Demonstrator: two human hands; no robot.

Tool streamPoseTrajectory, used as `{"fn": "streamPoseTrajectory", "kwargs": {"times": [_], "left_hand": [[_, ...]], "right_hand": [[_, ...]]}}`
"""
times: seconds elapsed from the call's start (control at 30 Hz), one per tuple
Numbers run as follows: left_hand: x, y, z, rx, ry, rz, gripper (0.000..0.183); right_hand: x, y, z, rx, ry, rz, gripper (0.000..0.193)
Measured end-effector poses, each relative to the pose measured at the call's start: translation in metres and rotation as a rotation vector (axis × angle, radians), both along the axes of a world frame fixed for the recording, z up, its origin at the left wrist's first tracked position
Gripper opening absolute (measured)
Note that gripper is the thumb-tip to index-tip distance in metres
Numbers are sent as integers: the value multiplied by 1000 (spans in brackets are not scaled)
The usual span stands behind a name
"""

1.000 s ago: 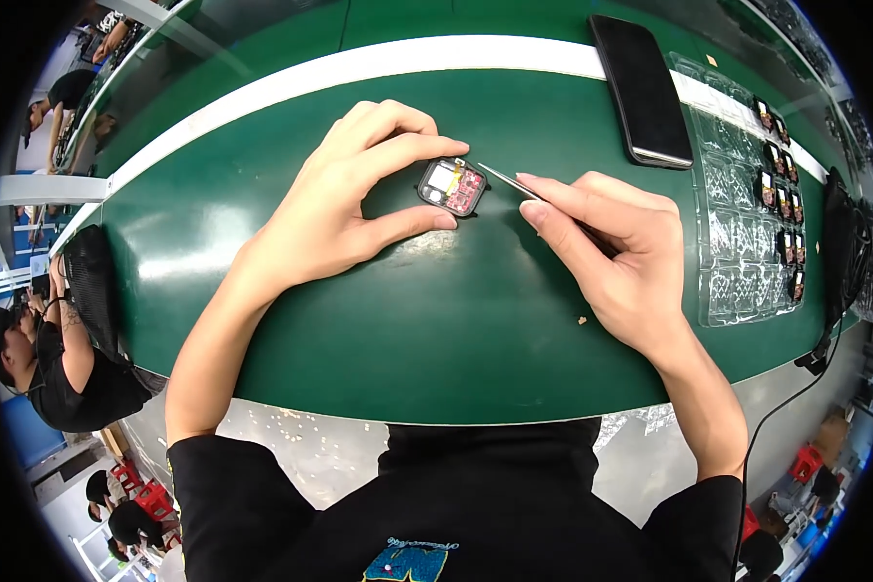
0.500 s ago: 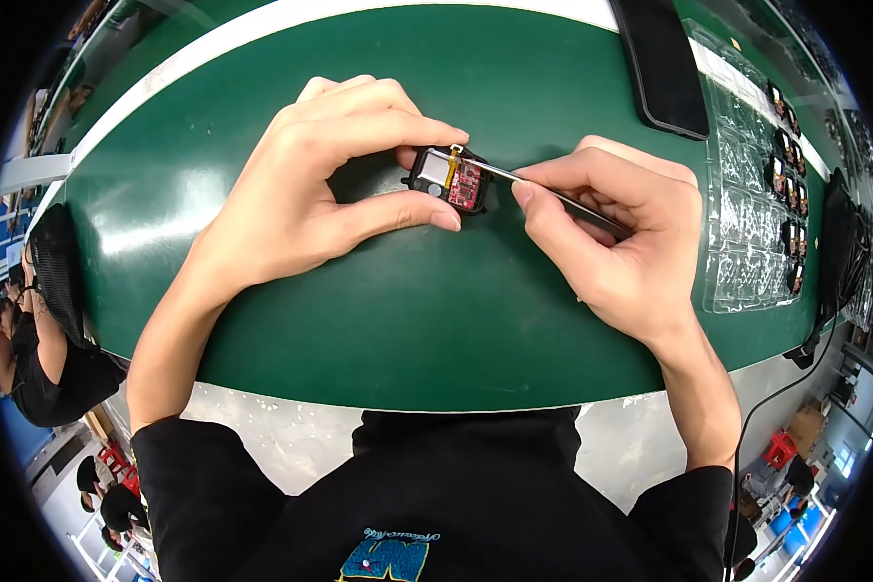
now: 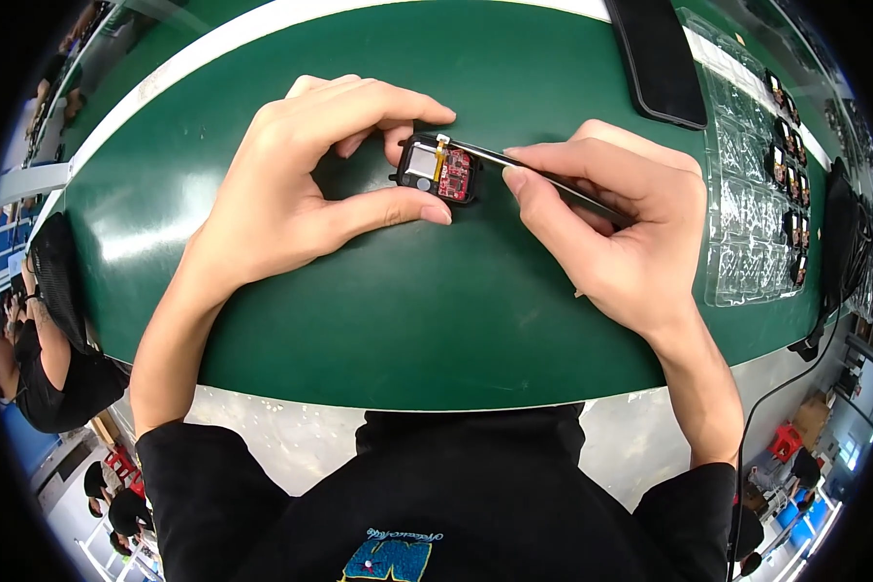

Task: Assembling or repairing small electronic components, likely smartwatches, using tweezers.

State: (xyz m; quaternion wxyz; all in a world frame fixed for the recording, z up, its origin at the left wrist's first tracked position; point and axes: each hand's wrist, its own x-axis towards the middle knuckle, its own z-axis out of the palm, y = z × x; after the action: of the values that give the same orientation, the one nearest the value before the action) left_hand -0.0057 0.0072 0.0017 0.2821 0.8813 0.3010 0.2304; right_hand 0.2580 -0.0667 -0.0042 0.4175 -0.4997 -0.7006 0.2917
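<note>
A small black watch-like device (image 3: 423,182) lies open on the green table, showing a red circuit board (image 3: 455,175), a silver block and a yellow flex cable (image 3: 438,167) with a pale connector at its upper end. My left hand (image 3: 306,179) steadies it, thumb along the near edge and a bent finger at the upper left corner; its index finger is raised off the case. Held like a pen in my right hand (image 3: 623,209) are slim dark tweezers (image 3: 565,184). Their silver tip reaches the connector; whether it grips it I cannot tell.
A black phone-like slab (image 3: 662,68) lies at the far right. Beside it, a clear plastic tray (image 3: 747,209) holds several similar small devices. A black cable (image 3: 795,380) hangs past the table's right edge. Another person (image 3: 53,364) sits at the left.
The device has shifted slightly left and turned a little. My left index finger has lifted off its top edge. The tweezers' tip has moved up and left to the cable's connector.
</note>
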Motion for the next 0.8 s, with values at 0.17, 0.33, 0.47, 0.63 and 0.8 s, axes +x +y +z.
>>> {"fn": "streamPoseTrajectory", "kwargs": {"times": [0.17, 0.33, 0.47, 0.63, 0.8], "left_hand": [[-1, 0, 0, 20, 6, 9, 52], [-3, 2, 0, 14, 7, 15, 51], [-4, 5, 0, 13, 1, -7, 52], [-13, 15, -4, -2, -25, -92, 58], [-17, 20, -3, -48, -12, -131, 64]], "right_hand": [[2, 3, -8, 204, -97, 13, 25], [-2, 4, -10, 277, -139, 11, 28], [-4, 4, -9, 286, -155, 25, 27], [-3, 3, -8, 211, -86, 38, 22], [1, 1, 1, -12, 31, 73, 17]]}}
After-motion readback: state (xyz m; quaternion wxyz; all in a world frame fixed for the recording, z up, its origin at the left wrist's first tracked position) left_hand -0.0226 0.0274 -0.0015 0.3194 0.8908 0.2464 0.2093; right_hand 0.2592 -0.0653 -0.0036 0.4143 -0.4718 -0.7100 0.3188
